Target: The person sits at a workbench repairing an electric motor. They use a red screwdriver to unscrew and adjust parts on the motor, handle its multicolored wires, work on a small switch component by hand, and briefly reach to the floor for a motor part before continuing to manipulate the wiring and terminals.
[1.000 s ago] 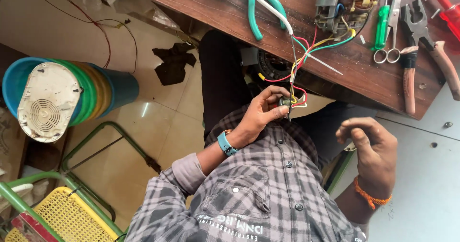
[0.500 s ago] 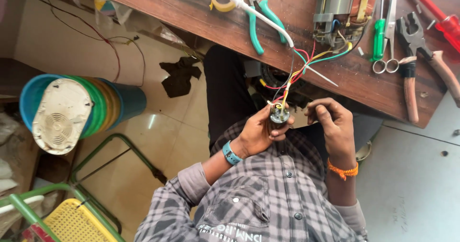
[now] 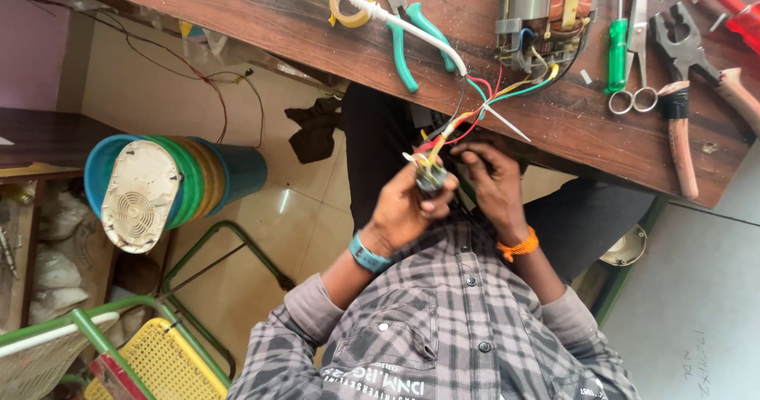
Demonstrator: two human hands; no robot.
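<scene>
The left hand (image 3: 404, 214) is closed around a small round switch (image 3: 430, 180), gripping it between thumb and fingers just below the edge of the wooden table (image 3: 301, 28). The switch's short body stands roughly upright in the fist, its wired end pointing up toward the table. The right hand (image 3: 492, 184) sits just beside it, fingers pinched narrow on the wires right above the switch. The bundle of coloured wires (image 3: 467, 127) runs up and to the right from both hands, long axis slanting toward the motor unit (image 3: 546, 12) on the table top. Whether the right fingertips touch the switch itself, I cannot tell.

Above the left hand, green-handled pliers (image 3: 416, 40) lie across a white cable (image 3: 412, 28), with a roll of yellow tape (image 3: 351, 1) close by. Above and right of the right hand lie a green screwdriver (image 3: 617, 55), scissors (image 3: 636, 43) and big wooden-handled pincers (image 3: 682, 91). Well off to the left of the left hand, a stack of blue and green tubs (image 3: 198, 174) lies on the floor with a white fan grille (image 3: 138, 206) in front.
</scene>
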